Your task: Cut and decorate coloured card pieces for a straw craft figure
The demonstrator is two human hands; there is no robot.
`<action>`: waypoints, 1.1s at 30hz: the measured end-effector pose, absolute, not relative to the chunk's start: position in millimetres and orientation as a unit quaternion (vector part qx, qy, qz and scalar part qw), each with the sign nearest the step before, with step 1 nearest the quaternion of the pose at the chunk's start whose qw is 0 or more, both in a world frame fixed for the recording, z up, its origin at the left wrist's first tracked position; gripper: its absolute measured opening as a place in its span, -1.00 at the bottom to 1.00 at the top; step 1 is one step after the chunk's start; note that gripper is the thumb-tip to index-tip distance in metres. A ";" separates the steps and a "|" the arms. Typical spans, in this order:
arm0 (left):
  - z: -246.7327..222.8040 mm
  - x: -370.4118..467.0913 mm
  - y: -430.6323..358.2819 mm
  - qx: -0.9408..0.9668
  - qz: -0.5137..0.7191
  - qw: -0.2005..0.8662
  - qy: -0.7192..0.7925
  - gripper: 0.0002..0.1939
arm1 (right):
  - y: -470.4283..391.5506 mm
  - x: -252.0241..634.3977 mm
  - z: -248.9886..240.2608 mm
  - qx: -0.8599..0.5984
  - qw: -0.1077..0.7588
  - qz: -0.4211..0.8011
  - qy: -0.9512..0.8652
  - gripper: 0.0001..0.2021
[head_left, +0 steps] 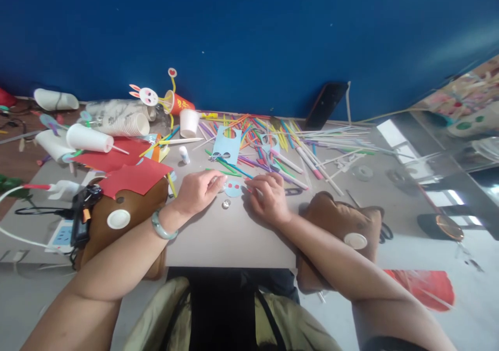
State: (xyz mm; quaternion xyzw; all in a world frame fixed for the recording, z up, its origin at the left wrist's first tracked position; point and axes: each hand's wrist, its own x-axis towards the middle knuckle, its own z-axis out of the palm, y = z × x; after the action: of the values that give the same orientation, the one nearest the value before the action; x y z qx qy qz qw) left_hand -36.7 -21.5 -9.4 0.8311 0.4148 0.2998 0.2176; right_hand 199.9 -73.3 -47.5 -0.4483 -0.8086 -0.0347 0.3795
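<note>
Between my hands lies a small light-blue paper cutout (234, 187) with red dots on it, on the grey table. My left hand (200, 191) is at its left edge, with thumb and fingertips drawn together. A small shiny bit shows at those fingertips, too small to name. My right hand (270, 197) rests at the cutout's right side with its fingers curled; what is under them, if anything, is hidden. A small round silvery thing (226, 204) lies on the table just below the cutout. Beyond stands a light-blue card (227, 145) with shapes cut out of it.
Coloured sticks and pens (288, 153) spread across the back. At the left are red paper (136, 177), a glue stick (184, 155), white paper cups (189, 123) and a rabbit figure (148, 96). Brown cushions (128, 216) lie under both forearms. A black phone (326, 105) leans against the blue partition.
</note>
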 end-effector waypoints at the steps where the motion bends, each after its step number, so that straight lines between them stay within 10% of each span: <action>1: -9.2 -37.3 -20.1 0.821 0.313 0.220 0.424 -0.57 | -73.7 200.3 -47.7 -0.454 0.377 -0.031 -0.807 -0.66; 25: -23.3 -34.0 -10.6 0.813 0.336 0.209 0.427 -0.87 | -75.5 187.7 -43.6 -0.404 0.276 0.004 -0.872 -0.66; 33: -28.8 -32.7 -11.6 0.845 0.274 0.201 0.413 -0.70 | -77.0 192.3 -42.8 -0.422 0.326 -0.023 -0.846 -0.70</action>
State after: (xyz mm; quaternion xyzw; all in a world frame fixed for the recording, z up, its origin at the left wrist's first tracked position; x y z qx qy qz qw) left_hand -32.7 -11.6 -28.8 0.8448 0.4132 0.2744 0.2008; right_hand 192.3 -77.0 -42.8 -0.4219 -0.8458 -0.0228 0.3256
